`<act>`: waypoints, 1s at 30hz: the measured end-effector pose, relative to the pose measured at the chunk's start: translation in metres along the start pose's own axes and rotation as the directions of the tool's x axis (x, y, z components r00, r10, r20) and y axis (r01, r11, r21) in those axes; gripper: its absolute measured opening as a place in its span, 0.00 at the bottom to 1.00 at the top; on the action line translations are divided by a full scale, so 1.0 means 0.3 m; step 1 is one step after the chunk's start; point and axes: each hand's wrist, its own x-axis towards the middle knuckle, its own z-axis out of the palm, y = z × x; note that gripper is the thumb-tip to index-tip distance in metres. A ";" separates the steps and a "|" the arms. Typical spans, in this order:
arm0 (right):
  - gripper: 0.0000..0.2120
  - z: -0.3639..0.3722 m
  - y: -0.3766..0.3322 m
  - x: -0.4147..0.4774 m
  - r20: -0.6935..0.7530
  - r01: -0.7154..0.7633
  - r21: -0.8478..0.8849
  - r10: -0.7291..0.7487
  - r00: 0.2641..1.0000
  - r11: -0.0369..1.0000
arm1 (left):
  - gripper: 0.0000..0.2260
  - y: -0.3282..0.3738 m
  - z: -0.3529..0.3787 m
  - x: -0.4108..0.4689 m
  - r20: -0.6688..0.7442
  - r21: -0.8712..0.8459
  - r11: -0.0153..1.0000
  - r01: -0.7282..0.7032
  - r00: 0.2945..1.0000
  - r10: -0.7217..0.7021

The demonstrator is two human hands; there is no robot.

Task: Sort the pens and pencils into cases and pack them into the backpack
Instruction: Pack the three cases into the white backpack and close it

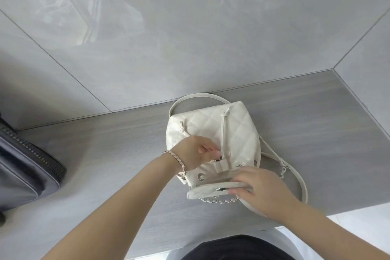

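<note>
Two hands work at a white quilted backpack [213, 124] that lies on the grey wood-grain counter [105, 154], near the counter's back edge where it meets the pale tiled wall [190, 27], and right of the counter's middle. The left hand [193, 153], with a pink braided bracelet [176, 159] at its wrist, reaches across the bag's front; its grip is closed, fingertips pinching at the white drawstring [223, 133] just above a small white bow [220, 164]. The right hand [261, 190] comes in from the near side, and its grip is closed on the flap [202, 193], fingers curled over the flap's edge beside a metal clasp. Silver eyelets [201, 177] line the bag's mouth between the two hands, and a silver chain [213, 199] runs under the flap. A white shoulder strap [295, 175] loops out on the counter to the right of the bag. At the counter's left edge, well apart from the backpack, lies a dark grey zippered bag [21, 167], partly cut off by the frame.
</note>
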 end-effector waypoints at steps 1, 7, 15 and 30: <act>0.23 0.000 -0.001 0.011 -0.075 0.051 -0.013 -0.052 0.996 0.999 | 0.10 0.001 0.002 -0.002 0.007 0.004 1.000 0.009 1.000 -0.009; 0.17 -0.085 -0.045 0.131 -0.268 0.196 -0.011 -0.192 0.944 0.981 | 0.24 0.003 -0.019 -0.013 0.017 -0.170 0.983 0.074 0.997 -0.072; 0.15 -0.049 -0.013 0.218 -0.159 -0.046 0.356 0.109 0.981 0.933 | 0.11 -0.012 -0.022 -0.001 0.080 0.015 0.997 0.079 0.994 -0.080; 0.16 -0.046 0.042 0.184 -0.086 -0.116 0.614 0.211 0.974 0.781 | 0.11 -0.002 0.021 0.029 -0.069 -0.023 0.999 0.030 0.997 -0.032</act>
